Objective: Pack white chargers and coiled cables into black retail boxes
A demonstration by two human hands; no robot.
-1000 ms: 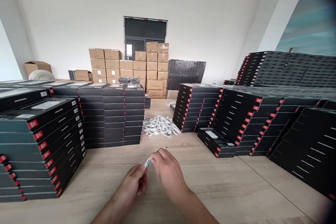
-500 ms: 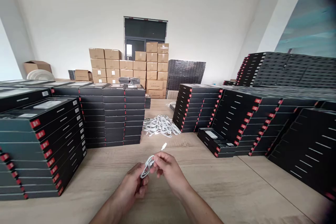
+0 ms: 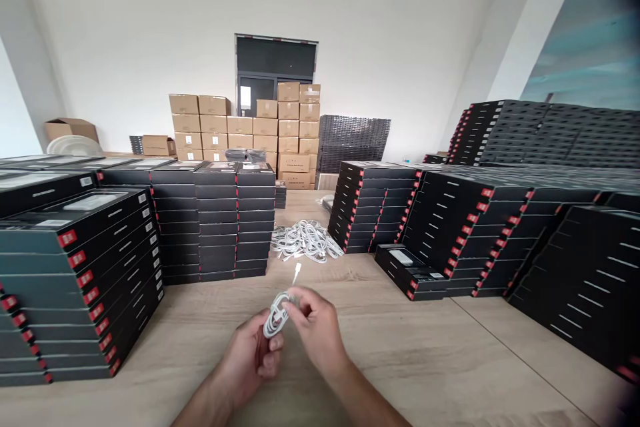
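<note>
A white cable (image 3: 276, 321) is wound into a small oval coil between my hands, above the near part of the table. My left hand (image 3: 250, 349) grips the coil's lower left side, thumb on top and fingers curled beneath. On the upper right side, my right hand (image 3: 316, 323) pinches the same coil between thumb and fingers. One connector (image 3: 298, 268) sticks up past my right fingertips on a short free end. Beyond my hands lies a loose heap of white cables (image 3: 306, 240) on the table.
Tall stacks of black boxes with red corners flank me, on the left (image 3: 133, 273) and on the right (image 3: 450, 220). A single black box (image 3: 410, 272) lies flat before the right stacks. Brown cartons (image 3: 250, 125) are piled at the back. The wooden table (image 3: 400, 353) has a seam at right.
The coil has turned to show its flat face, and its free connector has swung left and now points more upright. My right hand's fingers have shifted over the coil's top.
</note>
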